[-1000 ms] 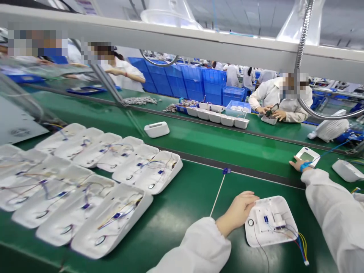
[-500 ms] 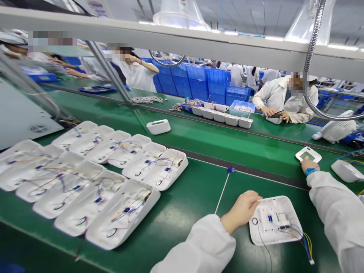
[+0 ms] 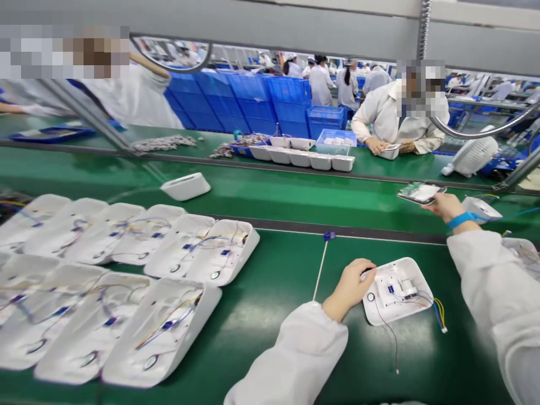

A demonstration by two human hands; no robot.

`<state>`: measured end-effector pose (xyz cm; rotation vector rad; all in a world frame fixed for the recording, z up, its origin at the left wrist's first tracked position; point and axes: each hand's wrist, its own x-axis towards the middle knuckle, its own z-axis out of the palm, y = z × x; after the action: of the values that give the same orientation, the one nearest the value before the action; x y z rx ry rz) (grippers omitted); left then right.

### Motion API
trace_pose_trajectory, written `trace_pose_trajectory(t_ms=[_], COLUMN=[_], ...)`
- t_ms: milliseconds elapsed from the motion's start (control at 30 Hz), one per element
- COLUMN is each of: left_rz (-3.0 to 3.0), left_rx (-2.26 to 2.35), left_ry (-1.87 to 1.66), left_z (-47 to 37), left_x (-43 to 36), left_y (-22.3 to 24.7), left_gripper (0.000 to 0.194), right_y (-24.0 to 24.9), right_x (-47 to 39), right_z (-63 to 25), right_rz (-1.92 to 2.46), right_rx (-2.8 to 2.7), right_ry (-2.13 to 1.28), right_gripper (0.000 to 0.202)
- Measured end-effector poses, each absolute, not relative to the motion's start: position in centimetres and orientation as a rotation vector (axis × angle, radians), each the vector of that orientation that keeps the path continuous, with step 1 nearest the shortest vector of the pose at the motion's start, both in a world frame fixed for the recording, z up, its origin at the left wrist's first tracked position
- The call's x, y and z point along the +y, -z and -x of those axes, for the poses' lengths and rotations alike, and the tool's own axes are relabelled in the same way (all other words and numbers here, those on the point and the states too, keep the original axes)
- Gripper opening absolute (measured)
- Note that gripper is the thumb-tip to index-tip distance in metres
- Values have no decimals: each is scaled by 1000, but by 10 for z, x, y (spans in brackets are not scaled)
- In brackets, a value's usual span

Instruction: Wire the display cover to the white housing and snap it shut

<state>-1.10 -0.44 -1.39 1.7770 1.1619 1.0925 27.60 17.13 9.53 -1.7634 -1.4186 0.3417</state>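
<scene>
Green conveyor belt (image 3: 274,292) all around me, busy factory floor behind it, so that's the setting. My left hand (image 3: 349,284) is curled over the left edge of a white housing (image 3: 399,289) lying open side up on the belt right in front of me, fingers bent down onto its rim and the wrist angled in from below. It's more of a pin-down than a proper pinch, and the fingertips are tucked out of sight, so how far they wrap is hard to say. Coloured wires (image 3: 439,315) spill out of the housing's right side, and a thin black lead trails off toward me.

My right hand (image 3: 442,207) is stretched out far to the right with a blue wrist strap (image 3: 462,219) on it, arm nearly straight, holding a flat white display unit (image 3: 419,193) up off the belt. The fingers are under it, so I can't see them clearly.

To my left sits a big batch of open white shells (image 3: 169,332) with wiring inside, overlapping each other and cut off by the picture's edge. A thin white stick (image 3: 319,273) lies on the belt just beside my left hand. Across the line, a person in a white coat (image 3: 392,121) leans over small white trays (image 3: 301,158).
</scene>
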Motion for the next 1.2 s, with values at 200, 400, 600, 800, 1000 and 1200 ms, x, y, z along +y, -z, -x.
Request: trace_pose_trajectory(t_ms=[200,400,600,800,1000,1200], left_rz=[-1738,-1195,-698,-571,-736,-930], left_rx=[1082,796,507,330,386,432], left_ry=[-1205,-1419,-1395,-1196,-1228,-1208], left_z=[18,4,7,28,28,10], left_x=[-7,-37,-35,-29,-32,-46], left_y=[17,31,-19,-41,-22,-5], left_gripper=[45,69,74,77,78,90], right_y=[-94,-93,-72,-48,-75,-95], right_x=[34,-72,-103,-115,-89,-64], right_z=[-215,-176,-185,-183,-183,-162], right_rz=[1307,1166,1148,1066,1154,1157], right_rx=[-1353,-1698,-2685,-2835,-2347,-2019], right_ry=[-1166,-1373,-327,-262,-578,-762], right_gripper=[33,33,24,32,28,22])
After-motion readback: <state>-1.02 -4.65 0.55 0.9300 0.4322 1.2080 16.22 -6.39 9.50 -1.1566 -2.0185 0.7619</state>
